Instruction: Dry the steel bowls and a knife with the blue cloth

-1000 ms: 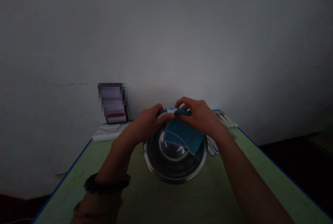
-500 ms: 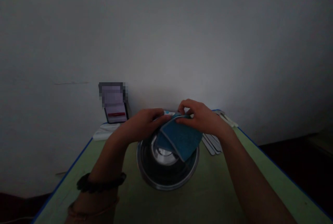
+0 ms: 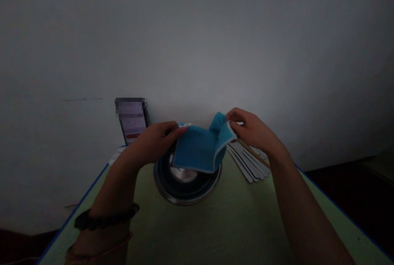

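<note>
A blue cloth (image 3: 195, 150) with a pale edging hangs between my two hands, above a shiny metal bowl (image 3: 184, 199). My left hand (image 3: 158, 139) pinches its upper left corner, where a small white tag shows. At the other side, my right hand (image 3: 248, 127) grips the right part of the cloth, which is folded and bunched up there. The cloth covers the far part of the bowl from view.
Several flat grey strips (image 3: 249, 166) lie fanned out right of the bowl, with a thin brown stick (image 3: 254, 153) over them. A phone (image 3: 132, 121) leans against the wall (image 3: 197, 43) at the back left. The green table (image 3: 191, 236) has blue edges.
My hands have moved apart and the cloth has spread out between them. The bowl appears farther left and higher in view. More of the grey strips shows.
</note>
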Demonstrator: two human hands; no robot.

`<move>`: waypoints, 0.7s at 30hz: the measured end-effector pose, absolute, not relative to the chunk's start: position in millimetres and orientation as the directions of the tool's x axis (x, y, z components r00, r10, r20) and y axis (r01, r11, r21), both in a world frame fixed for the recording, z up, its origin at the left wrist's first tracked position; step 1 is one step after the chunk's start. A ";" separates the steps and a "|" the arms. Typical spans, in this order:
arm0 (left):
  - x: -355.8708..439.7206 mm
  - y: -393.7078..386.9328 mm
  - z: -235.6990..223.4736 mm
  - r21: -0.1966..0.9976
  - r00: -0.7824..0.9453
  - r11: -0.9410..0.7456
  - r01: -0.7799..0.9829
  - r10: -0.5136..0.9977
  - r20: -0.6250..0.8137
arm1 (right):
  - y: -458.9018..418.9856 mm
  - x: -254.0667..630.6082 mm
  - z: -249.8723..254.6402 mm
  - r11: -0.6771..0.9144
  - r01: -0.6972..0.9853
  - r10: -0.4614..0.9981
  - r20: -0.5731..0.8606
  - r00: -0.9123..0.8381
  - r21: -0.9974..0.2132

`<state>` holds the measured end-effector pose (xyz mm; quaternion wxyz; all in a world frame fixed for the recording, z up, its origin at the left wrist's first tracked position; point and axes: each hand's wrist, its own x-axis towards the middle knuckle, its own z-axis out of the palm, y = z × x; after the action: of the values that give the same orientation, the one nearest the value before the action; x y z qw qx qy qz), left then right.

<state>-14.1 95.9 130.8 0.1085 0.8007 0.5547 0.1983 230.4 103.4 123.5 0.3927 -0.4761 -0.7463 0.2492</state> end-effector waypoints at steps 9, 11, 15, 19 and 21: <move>-21.4 102.4 127.2 0.338 0.175 -0.248 0.908 0.957 0.231 | 119.6 243.8 107.4 0.382 0.452 0.894 0.446 0.039 -0.806; -24.1 102.6 126.5 0.344 0.148 -0.213 0.915 0.967 0.205 | 123.8 248.0 104.4 0.316 0.324 0.915 0.377 0.144 -0.892; -23.2 99.7 127.0 0.403 0.160 -0.219 0.889 0.972 0.175 | 126.0 253.4 107.4 0.207 0.012 0.944 0.203 0.261 -0.978; -18.3 96.6 128.4 0.470 0.195 -0.252 0.846 0.966 0.168 | 123.7 257.9 110.4 0.176 -0.007 0.947 0.167 0.275 -0.984; -18.8 95.7 128.7 0.532 0.187 -0.237 0.813 0.971 0.146 | 122.1 260.5 108.6 0.123 0.101 0.968 0.142 0.206 -0.987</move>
<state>-18.8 95.7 128.7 0.1705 0.7514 0.5937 0.2320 260.5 122.1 108.6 0.5604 -0.5377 -0.4973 0.3867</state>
